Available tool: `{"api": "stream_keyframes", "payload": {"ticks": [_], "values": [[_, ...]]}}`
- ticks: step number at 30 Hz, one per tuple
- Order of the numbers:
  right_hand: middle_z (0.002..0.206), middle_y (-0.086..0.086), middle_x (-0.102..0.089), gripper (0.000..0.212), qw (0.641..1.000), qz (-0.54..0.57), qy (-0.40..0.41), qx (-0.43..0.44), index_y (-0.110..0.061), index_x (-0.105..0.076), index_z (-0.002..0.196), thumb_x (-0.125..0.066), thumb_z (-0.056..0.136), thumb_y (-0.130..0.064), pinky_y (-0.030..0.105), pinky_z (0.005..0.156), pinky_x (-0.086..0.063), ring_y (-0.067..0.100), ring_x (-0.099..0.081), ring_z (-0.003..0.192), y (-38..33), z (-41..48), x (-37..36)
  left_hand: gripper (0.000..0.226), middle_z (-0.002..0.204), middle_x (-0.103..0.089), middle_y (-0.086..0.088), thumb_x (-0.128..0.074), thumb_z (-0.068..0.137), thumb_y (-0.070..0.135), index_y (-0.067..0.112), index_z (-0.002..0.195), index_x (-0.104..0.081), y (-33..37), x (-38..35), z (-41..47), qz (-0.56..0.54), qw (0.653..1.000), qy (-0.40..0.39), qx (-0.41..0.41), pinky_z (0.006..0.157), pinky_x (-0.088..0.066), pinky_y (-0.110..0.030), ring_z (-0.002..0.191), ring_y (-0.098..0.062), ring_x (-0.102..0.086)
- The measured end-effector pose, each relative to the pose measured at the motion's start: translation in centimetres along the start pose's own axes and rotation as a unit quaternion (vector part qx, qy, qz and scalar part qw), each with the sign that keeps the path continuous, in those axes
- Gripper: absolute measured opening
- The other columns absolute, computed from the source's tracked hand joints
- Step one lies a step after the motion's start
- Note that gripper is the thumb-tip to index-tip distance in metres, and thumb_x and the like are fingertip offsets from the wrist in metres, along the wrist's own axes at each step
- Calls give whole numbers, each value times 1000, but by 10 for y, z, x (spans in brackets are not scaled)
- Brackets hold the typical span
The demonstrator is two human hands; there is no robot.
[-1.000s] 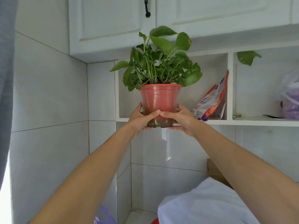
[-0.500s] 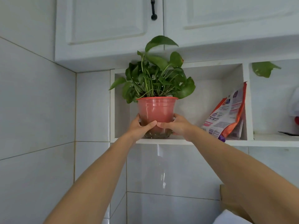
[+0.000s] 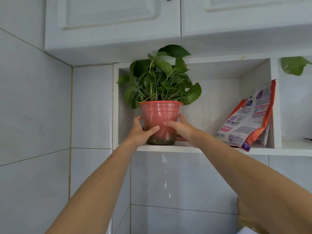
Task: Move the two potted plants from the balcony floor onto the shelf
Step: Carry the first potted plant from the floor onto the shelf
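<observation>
A red plastic pot (image 3: 160, 115) with a leafy green plant (image 3: 162, 78) stands on the left compartment of the white shelf (image 3: 168, 148), near its front edge. My left hand (image 3: 140, 132) grips the pot's lower left side, and my right hand (image 3: 180, 129) grips its lower right side. The tallest leaves reach the compartment's ceiling. In the neighbouring compartment to the right, a single green leaf (image 3: 294, 65) of another plant shows; its pot is out of view.
An orange and white printed bag (image 3: 248, 122) leans against the divider at the right of the same compartment. White cabinet doors (image 3: 109, 19) hang directly above the shelf. Tiled walls close in on the left and below.
Both hands carried the pot up and forward over the shelf edge and set it down inside the left compartment. The view tilted upward.
</observation>
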State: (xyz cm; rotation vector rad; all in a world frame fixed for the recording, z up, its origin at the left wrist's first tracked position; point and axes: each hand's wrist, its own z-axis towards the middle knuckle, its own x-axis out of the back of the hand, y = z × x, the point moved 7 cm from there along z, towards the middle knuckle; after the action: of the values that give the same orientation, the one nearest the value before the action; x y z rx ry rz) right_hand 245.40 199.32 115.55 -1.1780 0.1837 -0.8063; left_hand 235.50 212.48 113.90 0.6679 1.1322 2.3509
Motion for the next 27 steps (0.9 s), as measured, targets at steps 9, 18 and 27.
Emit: {"api": "stream_keyframes", "payload": {"ticks": [9, 18, 27], "values": [[146, 11, -46, 70, 997, 11, 79, -9, -30, -17, 149, -59, 92, -32, 39, 97, -48, 30, -54, 124, 9, 4, -2, 61, 132, -57, 2, -66, 84, 30, 27, 138, -39, 4, -1, -5, -37, 999, 4, -4, 70, -45, -16, 95, -2, -57], [133, 11, -54, 65, 991, 18, 121, -56, -12, -29, 136, -65, 87, -37, 25, 60, -47, 21, -54, 94, 15, 2, -5, 86, 147, -26, -11, -71, 76, 48, 29, 147, -26, -1, 5, -5, 111, 993, 13, 29, 112, -31, -45, 137, -30, -32], [96, 1, -59, 38, 994, -21, 77, -76, -14, -47, 123, -61, 88, -17, 22, 53, -40, 8, -51, 69, 4, -11, -11, 55, 133, -59, -4, -64, 87, 28, 17, 138, -46, 19, 5, -30, 53, 997, 62, 6, 104, -46, -40, 122, -24, -55]]}}
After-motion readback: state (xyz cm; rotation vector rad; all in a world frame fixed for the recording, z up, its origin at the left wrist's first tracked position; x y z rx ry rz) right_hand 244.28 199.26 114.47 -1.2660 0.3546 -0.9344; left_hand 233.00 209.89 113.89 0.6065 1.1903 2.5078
